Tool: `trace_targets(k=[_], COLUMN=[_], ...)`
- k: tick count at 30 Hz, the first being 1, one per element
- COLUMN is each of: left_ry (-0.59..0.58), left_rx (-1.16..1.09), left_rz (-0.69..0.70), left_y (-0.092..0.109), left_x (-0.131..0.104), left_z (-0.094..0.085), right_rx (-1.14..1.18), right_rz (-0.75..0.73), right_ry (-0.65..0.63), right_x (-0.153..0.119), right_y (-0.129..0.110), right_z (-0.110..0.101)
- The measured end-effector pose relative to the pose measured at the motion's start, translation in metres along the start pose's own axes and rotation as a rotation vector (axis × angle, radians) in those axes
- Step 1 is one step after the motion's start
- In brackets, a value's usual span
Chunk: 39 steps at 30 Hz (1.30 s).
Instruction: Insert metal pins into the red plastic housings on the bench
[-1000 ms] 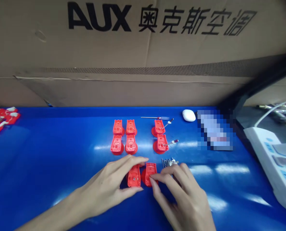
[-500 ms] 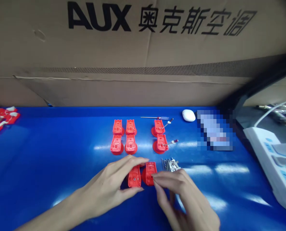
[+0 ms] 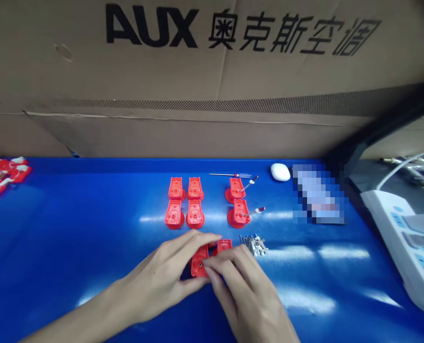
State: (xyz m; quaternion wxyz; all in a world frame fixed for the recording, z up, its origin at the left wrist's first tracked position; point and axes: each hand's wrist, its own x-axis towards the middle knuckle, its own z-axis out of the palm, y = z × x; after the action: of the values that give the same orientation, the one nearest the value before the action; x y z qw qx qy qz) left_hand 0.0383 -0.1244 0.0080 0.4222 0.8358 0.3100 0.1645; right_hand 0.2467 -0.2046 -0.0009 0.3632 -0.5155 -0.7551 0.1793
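Observation:
My left hand (image 3: 165, 271) curves around a red plastic housing (image 3: 198, 267), thumb at its near edge and fingers at its far edge. Over that housing, my right hand (image 3: 243, 290) has its thumb and index fingertip pinched beside the small hole; whatever they hold is hidden or too small to name. A second red housing (image 3: 224, 245) stands close by on the right, partly covered by my right hand. Just beyond my right hand lies a pile of small metal parts (image 3: 256, 245).
Several red housings (image 3: 194, 213) stand in two rows farther back; two others (image 3: 241, 209) have thin metal rods leaning out. Behind them are a screwdriver (image 3: 233, 175) and a white case (image 3: 280, 172). A power strip (image 3: 397, 224) is at right, red-and-white parts (image 3: 4, 176) at far left.
My right hand has moved left from the second housing to the one inside my left hand. My left hand has stayed nearly where it was.

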Motion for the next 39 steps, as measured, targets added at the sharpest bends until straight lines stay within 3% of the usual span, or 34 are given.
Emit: trace_targets(k=[3,13,22,35,39], left_ry=[0.000,-0.007,-0.021,-0.034,-0.038], left_rx=[-0.010,-0.018,-0.031,-0.065,-0.053], left_rz=[0.003,0.003,-0.013,-0.028,-0.023], left_y=[0.001,0.003,0.000,0.004,0.000], left_x=[0.000,0.001,0.001,0.002,0.000], left_z=[0.000,-0.001,-0.001,-0.002,-0.002], right_rx=[-0.017,-0.393,-0.411,-0.436,-0.374], right_rz=[0.030,0.010,0.074,-0.054,-0.028], right_ry=[-0.079,0.005,0.003,-0.012,0.053], right_x=[-0.002,0.009,0.008,0.002,-0.002], right_y=[0.001,-0.018,-0.021,-0.014,-0.014], right_z=[0.001,0.010,0.016,0.017,0.015])
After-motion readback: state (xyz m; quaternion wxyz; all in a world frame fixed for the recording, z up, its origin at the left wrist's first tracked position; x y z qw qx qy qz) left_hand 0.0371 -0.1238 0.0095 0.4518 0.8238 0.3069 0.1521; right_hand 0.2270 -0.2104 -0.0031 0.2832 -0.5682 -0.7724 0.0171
